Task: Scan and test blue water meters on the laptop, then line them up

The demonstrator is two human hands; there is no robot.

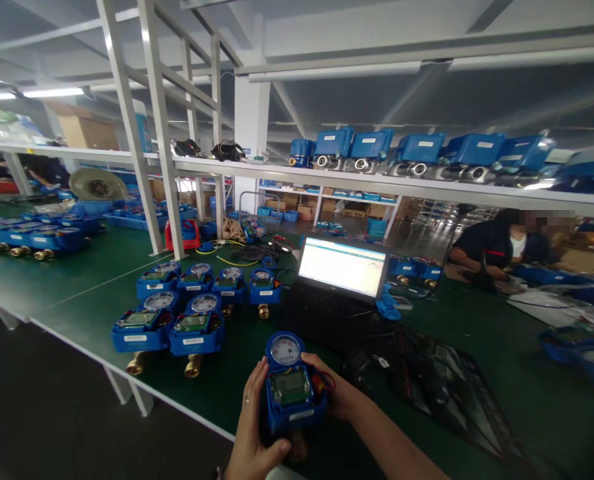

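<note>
A blue water meter [291,385] with a round dial, a small grey display and a brass pipe end is between my hands near the table's front edge. My left hand [253,427] grips its left side, thumb low by the brass end. From the right, my right hand [337,392] holds the other side, with red and other coloured wires beside the fingers; part of those fingers is hidden behind the meter. To the left stand several similar water meters [197,327] in two rows, their dials and displays facing up.
Behind the meter an open laptop [341,267] shows a lit screen. A dark bag [441,380] lies to the right. More blue meters [371,145] line the overhead shelf [297,171]. Metal posts [149,133] rise from the green table [101,287]. A person [501,247] sits across at right.
</note>
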